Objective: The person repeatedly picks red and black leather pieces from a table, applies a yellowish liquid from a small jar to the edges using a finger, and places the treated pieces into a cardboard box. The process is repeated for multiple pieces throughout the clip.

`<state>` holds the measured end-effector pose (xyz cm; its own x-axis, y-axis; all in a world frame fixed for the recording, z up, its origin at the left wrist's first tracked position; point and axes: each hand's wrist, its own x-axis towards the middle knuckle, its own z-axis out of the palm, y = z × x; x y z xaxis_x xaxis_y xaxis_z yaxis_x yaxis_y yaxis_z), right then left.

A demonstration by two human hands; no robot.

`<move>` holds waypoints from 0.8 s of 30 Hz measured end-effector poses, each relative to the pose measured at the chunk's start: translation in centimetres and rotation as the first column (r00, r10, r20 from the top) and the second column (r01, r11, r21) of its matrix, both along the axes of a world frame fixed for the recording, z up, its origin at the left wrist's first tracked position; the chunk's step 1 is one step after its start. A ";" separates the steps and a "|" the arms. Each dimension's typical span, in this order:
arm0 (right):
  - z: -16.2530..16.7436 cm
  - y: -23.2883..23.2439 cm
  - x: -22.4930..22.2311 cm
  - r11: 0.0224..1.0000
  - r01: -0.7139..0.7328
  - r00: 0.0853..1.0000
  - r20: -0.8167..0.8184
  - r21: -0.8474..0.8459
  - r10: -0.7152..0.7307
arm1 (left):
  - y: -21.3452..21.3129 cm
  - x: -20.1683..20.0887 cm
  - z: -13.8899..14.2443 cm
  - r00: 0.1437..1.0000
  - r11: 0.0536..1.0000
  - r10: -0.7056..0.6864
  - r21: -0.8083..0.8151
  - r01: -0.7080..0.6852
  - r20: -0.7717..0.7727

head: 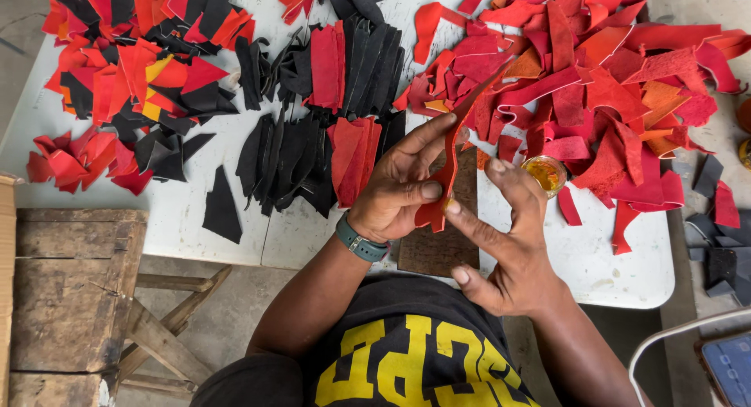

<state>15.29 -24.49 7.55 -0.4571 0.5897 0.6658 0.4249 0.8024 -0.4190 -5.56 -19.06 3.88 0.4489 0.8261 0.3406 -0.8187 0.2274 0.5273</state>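
My left hand (400,189) holds a long, curved red leather strip (449,163) upright between thumb and fingers, above the near edge of the white table (188,211). A grey watch is on that wrist. My right hand (508,243) has its fingertips touching the lower end of the same strip. A small open jar of yellow glue (545,174) stands just right of my right fingers. Under my hands lies a brown board (438,246).
Stacks of black and red cut pieces (313,125) lie in the middle, a mixed red, black and yellow heap (133,70) at the left, a big pile of red scraps (594,86) at the right. A wooden stool (74,297) stands lower left.
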 end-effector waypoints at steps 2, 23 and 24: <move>-0.3 -0.8 -0.1 1.000 -0.018 0.999 -0.044 -0.024 0.017 | 0.0 0.0 -0.2 0.999 0.999 -0.023 -0.021 0.024 0.027; -0.1 -1.1 -0.6 0.980 0.197 0.980 -0.042 0.039 -0.195 | -1.3 0.0 1.1 0.879 0.906 0.397 0.267 -0.329 -0.265; -0.2 -1.1 -0.4 0.992 0.092 0.981 -0.164 -0.092 -0.106 | -1.2 0.0 1.1 0.889 0.912 0.384 0.253 -0.324 -0.248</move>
